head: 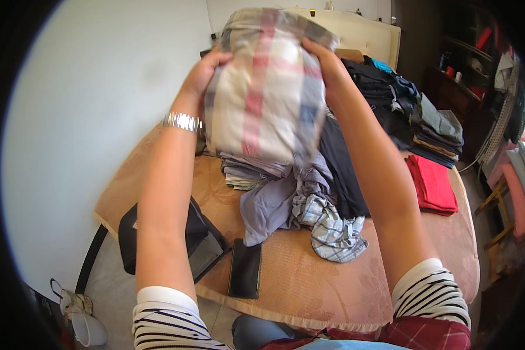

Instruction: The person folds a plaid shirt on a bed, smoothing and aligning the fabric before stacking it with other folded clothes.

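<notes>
A folded plaid garment (275, 87), cream with red and blue-grey stripes and slightly blurred, is held up over the bed between my two hands. My left hand (205, 72), with a metal-banded watch at the wrist, grips its left edge. On the opposite edge is my right hand (323, 61), thumb on the front and fingers hidden behind. Below the garment is a stack of folded clothes (240, 173). Beside the stack lie a loose grey garment (267, 210) and a crumpled light plaid garment (337, 232).
A smartphone (245, 269) and a dark fabric bag (201, 240) lie near the front edge of the bed (323, 288). Red folded cloth (431, 183), a folded stack (439, 127) and piled dark clothes (372, 83) lie on the right. A wall borders the left.
</notes>
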